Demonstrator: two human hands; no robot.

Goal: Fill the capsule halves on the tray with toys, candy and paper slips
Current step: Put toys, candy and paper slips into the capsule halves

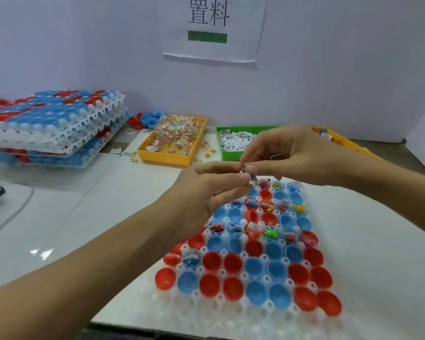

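Nearest us on the white tray, the red and blue capsule halves sit cups-up so we can drop things in. Above the tray's far rows, our left hand and right hand both pinch a small clear wrapped piece, maybe candy; it's blurry. Behind the tray wait the yellow candy bin and the green slip bin, close for grabbing.

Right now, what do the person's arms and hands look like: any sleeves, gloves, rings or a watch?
Both arms are bare as far as the frame shows: no sleeve reaches either forearm. The left hand and right hand wear no gloves, and no ring, watch or wristband shows on either. The right hand is slightly blurred, so small details on its fingers cannot be ruled out.
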